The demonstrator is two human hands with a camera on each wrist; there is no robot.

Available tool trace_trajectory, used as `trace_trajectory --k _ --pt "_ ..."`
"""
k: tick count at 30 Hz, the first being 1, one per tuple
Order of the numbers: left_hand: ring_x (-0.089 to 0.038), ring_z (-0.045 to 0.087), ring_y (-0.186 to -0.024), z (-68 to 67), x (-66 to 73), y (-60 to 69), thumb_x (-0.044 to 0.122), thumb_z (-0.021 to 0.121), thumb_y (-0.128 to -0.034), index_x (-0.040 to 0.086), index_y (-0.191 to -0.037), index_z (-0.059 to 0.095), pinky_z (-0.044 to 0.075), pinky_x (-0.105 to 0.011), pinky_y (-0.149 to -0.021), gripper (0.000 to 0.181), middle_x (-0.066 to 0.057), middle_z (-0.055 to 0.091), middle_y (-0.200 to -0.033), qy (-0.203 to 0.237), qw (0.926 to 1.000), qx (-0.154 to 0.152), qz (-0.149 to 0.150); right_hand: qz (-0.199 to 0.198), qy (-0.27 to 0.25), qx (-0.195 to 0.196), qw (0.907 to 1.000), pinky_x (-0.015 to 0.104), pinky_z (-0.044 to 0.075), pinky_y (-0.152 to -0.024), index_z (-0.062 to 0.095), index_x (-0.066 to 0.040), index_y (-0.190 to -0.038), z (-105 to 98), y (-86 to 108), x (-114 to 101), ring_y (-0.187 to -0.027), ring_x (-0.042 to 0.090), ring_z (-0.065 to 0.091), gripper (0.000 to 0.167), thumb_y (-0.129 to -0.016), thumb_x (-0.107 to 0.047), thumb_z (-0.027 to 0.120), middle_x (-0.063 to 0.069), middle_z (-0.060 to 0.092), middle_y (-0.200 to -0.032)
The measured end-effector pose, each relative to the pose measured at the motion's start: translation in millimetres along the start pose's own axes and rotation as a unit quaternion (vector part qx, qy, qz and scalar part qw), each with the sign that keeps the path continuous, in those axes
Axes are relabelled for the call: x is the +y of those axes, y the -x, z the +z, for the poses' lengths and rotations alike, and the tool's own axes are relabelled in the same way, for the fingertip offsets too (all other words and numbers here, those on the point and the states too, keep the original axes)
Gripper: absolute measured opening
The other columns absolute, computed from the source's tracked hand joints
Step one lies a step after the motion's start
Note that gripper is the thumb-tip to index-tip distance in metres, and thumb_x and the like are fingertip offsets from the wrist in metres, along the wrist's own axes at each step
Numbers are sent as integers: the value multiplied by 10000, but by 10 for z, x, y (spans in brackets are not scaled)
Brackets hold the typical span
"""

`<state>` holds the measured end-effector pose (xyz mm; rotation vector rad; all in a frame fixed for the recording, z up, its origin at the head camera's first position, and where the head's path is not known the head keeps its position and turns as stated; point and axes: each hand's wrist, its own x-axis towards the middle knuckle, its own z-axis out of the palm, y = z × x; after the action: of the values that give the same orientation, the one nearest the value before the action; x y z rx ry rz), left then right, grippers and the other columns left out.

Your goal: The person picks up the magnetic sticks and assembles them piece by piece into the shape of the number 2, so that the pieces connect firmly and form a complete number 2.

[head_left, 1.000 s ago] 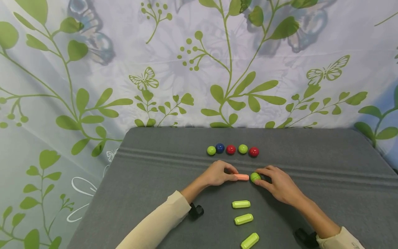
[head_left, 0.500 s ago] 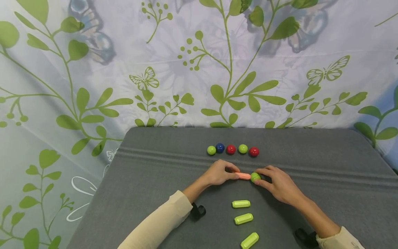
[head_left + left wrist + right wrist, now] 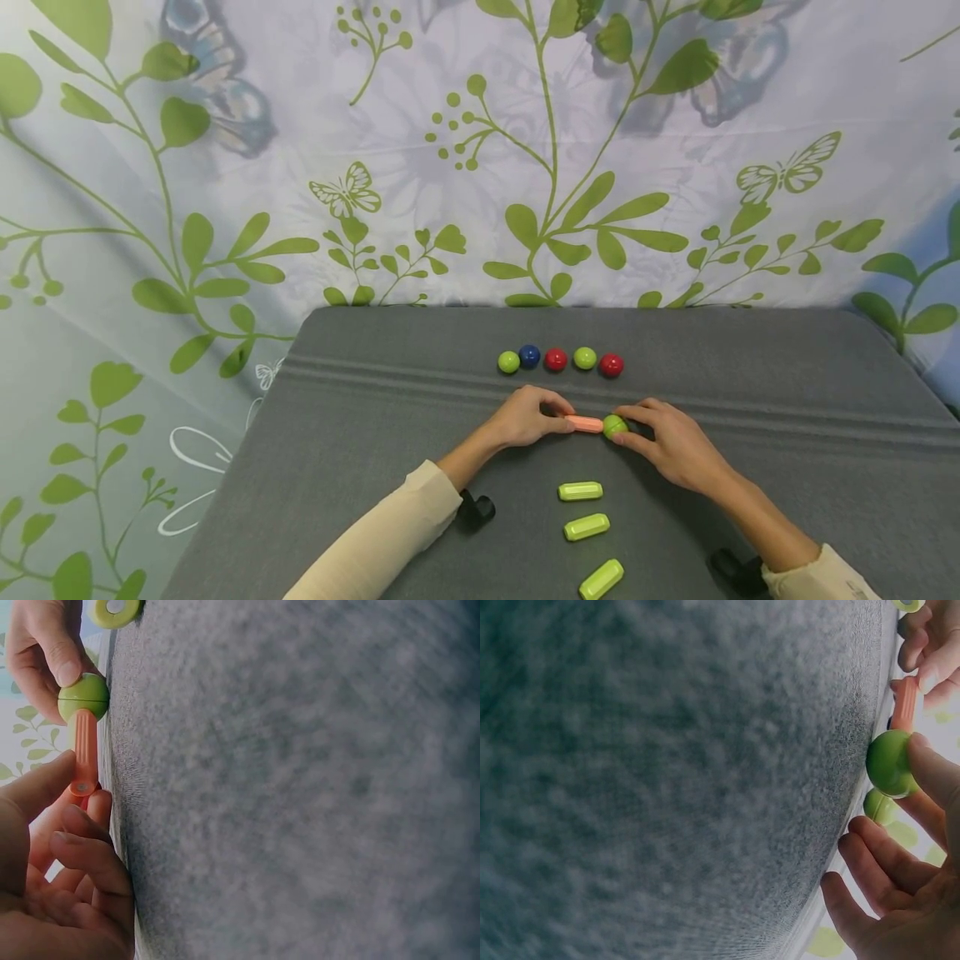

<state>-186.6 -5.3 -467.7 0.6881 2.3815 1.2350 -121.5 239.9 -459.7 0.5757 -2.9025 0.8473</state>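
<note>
My left hand [image 3: 525, 417] pinches a short orange ribbed rod [image 3: 585, 424] between thumb and fingers. Against the rod's right end sits a green ball [image 3: 615, 427] with a seam round it, which my right hand [image 3: 675, 442] holds by thumb and index finger. In the left wrist view the rod [image 3: 87, 750] meets the ball [image 3: 82, 699] end-on, and a small end face shows at the rod's near end. From the right wrist the ball [image 3: 889, 763] partly covers the rod [image 3: 906, 703]; the other fingers of that hand are spread, off the ball.
Behind the hands a row of balls stands on the grey cloth: green, blue [image 3: 529, 357], red [image 3: 556, 360], green [image 3: 585, 358] and red [image 3: 611, 365]. Three lime-green rods [image 3: 587, 527] lie nearer me. A patterned curtain [image 3: 480, 167] hangs beyond the table's far edge.
My left hand has brought the orange rod slightly right, closing the small gap to the green ball. My right hand has kept its place. Over the last half second little differs.
</note>
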Motion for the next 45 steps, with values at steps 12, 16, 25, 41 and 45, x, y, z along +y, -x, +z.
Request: trace_trajectory --k 12,16,25,41,45 --pt "-29 589 -838 -3 -24 4 219 770 -886 117 -1040 762 475 -223 -755 185 78 703 -963 -13 10000 -23 -50 -10 42 -21 10000 517 498 -796 689 -39 -1212 0 -8 6 -962 281 626 394 -898 -272 741 44 662 -1046" --pt "-27 584 -841 -20 -31 12 245 761 -895 112 -1049 759 476 -225 -747 203 77 699 -974 89 9999 34 -46 3 32 -47 10000 519 497 -801 688 -41 -1217 -5 -6 17 -974 288 626 399 -905 -285 733 47 662 -1060" --pt "-264 625 -747 -245 -101 29 204 732 -916 68 -1078 734 485 -252 -606 212 25 676 -874 1024 9926 642 58 15 29 -60 10000 537 494 -816 688 -48 -1219 -25 -5 25 -1000 314 625 394 -903 -278 736 62 663 -1077" --pt "-140 493 -671 -577 -366 -20 171 743 -899 20 -1217 666 429 -286 -618 360 -33 583 -831 1311 9578 2509 -496 -35 1 -43 10000 532 497 -807 685 -44 -1222 -16 -4 21 -981 301 626 393 -904 -270 734 55 663 -1063" --pt "-191 541 -796 -533 -419 -28 195 765 -884 70 -1251 655 461 -333 -698 402 -62 610 -965 1113 9582 2498 -840 -29 -1 -42 10000 535 497 -808 685 -49 -1223 -8 -5 22 -989 305 626 393 -909 -282 730 60 663 -1070"
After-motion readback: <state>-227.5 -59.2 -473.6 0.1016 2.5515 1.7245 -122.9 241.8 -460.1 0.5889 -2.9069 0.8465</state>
